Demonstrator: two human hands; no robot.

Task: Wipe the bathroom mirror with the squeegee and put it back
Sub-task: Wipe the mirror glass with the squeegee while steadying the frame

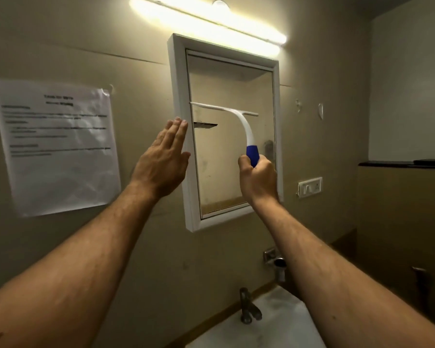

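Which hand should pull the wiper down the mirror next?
The right hand. It already grips the squeegee by its blue handle, with the blade lying across the mirror. The left hand is open and empty, by the frame's left edge.

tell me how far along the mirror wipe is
Done: the squeegee is picked up, its blue handle in the right hand. In hand: its blade lies across the mirror about a third of the way down, while the open left hand rests by the frame's left edge. Left: the glass below, which looks smudged, then putting the squeegee back.
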